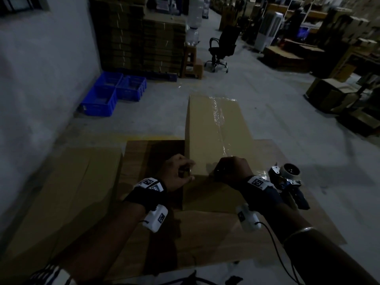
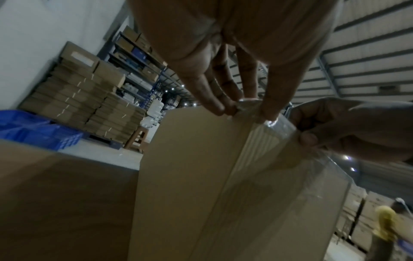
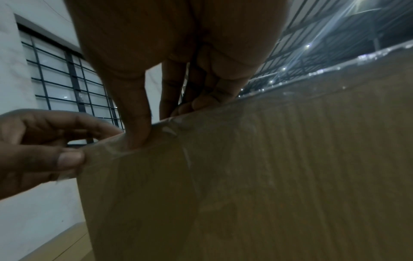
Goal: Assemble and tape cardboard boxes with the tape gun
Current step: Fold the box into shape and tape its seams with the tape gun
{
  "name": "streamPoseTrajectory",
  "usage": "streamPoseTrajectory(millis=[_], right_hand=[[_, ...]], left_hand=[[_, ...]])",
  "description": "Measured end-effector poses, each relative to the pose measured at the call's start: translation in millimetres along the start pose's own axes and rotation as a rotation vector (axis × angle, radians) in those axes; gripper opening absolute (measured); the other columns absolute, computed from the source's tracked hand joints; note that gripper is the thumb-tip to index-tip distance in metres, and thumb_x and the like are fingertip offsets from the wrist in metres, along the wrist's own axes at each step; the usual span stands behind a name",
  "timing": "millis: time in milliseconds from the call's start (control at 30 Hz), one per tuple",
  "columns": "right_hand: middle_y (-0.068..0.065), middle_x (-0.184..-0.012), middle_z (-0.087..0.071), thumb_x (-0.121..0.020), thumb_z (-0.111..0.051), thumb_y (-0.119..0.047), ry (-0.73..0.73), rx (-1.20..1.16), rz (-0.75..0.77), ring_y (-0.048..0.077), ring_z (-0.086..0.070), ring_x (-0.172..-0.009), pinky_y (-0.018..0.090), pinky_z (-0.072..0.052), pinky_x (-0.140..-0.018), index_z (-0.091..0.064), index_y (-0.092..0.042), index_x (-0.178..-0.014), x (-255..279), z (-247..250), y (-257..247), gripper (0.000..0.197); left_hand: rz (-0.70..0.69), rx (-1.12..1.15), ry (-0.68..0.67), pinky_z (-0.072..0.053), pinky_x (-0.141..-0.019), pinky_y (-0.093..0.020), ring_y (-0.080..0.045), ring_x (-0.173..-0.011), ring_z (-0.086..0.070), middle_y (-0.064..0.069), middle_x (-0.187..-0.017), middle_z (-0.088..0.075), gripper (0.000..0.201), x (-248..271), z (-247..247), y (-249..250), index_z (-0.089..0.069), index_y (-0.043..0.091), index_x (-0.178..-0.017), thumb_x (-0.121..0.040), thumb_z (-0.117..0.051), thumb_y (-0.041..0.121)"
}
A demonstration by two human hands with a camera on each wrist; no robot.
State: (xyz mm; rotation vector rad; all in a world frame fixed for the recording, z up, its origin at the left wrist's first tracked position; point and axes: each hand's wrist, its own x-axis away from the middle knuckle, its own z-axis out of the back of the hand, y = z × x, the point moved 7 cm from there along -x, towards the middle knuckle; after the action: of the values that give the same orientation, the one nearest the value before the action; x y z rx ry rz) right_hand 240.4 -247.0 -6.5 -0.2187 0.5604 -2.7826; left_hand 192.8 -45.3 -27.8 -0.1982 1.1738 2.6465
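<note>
The cardboard box [image 1: 216,136] at 12 o'clock has its top seam taped; both hands, left hand [image 1: 178,173] and right hand [image 1: 232,169], pinch the clear tape [image 2: 277,127] end over its near edge. Tape gun [image 1: 287,182] lies at 3 o'clock; more boxes likely remain.

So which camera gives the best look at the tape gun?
The head view. Only there does the tape gun appear, lying on flat cardboard beside the right hand, roll and handle visible. Neither wrist view shows it; they show just both hands' fingers on clear tape at the box edge.
</note>
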Motion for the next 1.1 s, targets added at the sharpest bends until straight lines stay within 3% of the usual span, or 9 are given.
streamPoseTrajectory(millis=[133,300,467,667,767,833,933,1000,1100], right_hand=[[-0.014,-0.08,-0.065,-0.074,-0.088,-0.036,0.002,-0.028,-0.008,0.003,-0.056,-0.075,0.006,-0.034,-0.059,-0.075,-0.027,-0.084,0,-2,1,0.018],[-0.012,-0.082,-0.068,-0.072,-0.09,-0.035,0.015,-0.061,0.004,0.005,-0.06,-0.078,0.011,-0.039,-0.063,-0.076,-0.026,-0.084,3,-1,3,0.02],[-0.008,-0.09,-0.072,-0.073,-0.089,-0.032,0.005,-0.048,0.007,0.01,-0.064,-0.085,0.022,-0.045,-0.073,-0.076,-0.023,-0.088,2,-2,2,0.021],[-0.007,-0.088,-0.072,-0.073,-0.089,-0.032,0.035,-0.045,0.023,0.01,-0.064,-0.082,0.023,-0.045,-0.071,-0.078,-0.022,-0.088,2,-2,4,0.021],[-0.007,-0.088,-0.073,-0.073,-0.089,-0.033,0.029,-0.055,0.014,0.011,-0.065,-0.083,0.025,-0.049,-0.074,-0.077,-0.022,-0.088,1,-3,6,0.022],[-0.009,-0.085,-0.07,-0.075,-0.088,-0.035,0.011,-0.044,0.009,0.009,-0.062,-0.08,0.023,-0.047,-0.07,-0.075,-0.025,-0.086,0,-3,6,0.02],[-0.017,-0.078,-0.06,-0.076,-0.087,-0.039,0.009,-0.027,0.006,0.002,-0.054,-0.072,0.015,-0.038,-0.06,-0.064,-0.035,-0.078,0,-3,4,0.023],[-0.015,-0.08,-0.058,-0.077,-0.084,-0.044,0.001,0.031,0.0,0.006,-0.053,-0.075,0.02,-0.038,-0.062,-0.065,-0.033,-0.083,0,-3,2,0.023],[-0.01,-0.082,-0.058,-0.079,-0.083,-0.044,-0.011,0.052,-0.001,0.01,-0.052,-0.079,0.023,-0.037,-0.066,-0.064,-0.03,-0.085,0,-2,1,0.025]], left_hand=[[0.159,0.125,0.037,-0.051,-0.075,-0.02,-0.011,-0.094,-0.057,0.006,-0.108,-0.054,0.059,2,0,-17,-0.059,0.022,-0.12,-0.067,-0.086,0.022],[0.332,0.339,0.092,-0.056,-0.073,-0.027,0.001,-0.08,-0.062,0.008,-0.089,-0.064,0.035,14,-12,-32,-0.061,0.013,-0.098,-0.071,-0.083,0.009],[0.317,0.303,0.114,-0.046,-0.067,-0.011,0.008,-0.078,-0.054,0.012,-0.084,-0.063,0.023,22,-10,-24,-0.069,0.011,-0.093,-0.074,-0.081,0.016],[0.212,0.044,-0.072,-0.045,-0.07,-0.015,-0.004,-0.084,-0.058,0.007,-0.096,-0.068,0.019,30,-16,-20,-0.076,0.018,-0.099,-0.084,-0.072,0.03],[0.106,-0.143,-0.109,-0.035,-0.065,-0.02,-0.008,-0.079,-0.051,0.005,-0.088,-0.057,0.023,33,-20,-7,-0.074,0.014,-0.104,-0.092,-0.063,0.031],[0.083,-0.207,-0.124,-0.031,-0.064,-0.021,-0.013,-0.081,-0.054,0.0,-0.09,-0.06,0.024,33,-20,-2,-0.074,0.012,-0.103,-0.095,-0.059,0.029],[0.093,-0.258,-0.174,-0.039,-0.074,-0.022,-0.019,-0.094,-0.06,-0.005,-0.105,-0.066,0.024,33,-17,-5,-0.073,0.013,-0.106,-0.096,-0.054,0.022],[0.146,-0.273,-0.141,-0.046,-0.082,-0.024,-0.017,-0.102,-0.06,-0.002,-0.116,-0.065,0.024,34,-10,-7,-0.072,0.015,-0.111,-0.095,-0.054,0.018],[0.239,-0.169,0.056,-0.045,-0.088,-0.022,-0.018,-0.112,-0.06,-0.003,-0.124,-0.065,0.03,34,5,-7,-0.066,0.014,-0.122,-0.094,-0.059,0.02]])
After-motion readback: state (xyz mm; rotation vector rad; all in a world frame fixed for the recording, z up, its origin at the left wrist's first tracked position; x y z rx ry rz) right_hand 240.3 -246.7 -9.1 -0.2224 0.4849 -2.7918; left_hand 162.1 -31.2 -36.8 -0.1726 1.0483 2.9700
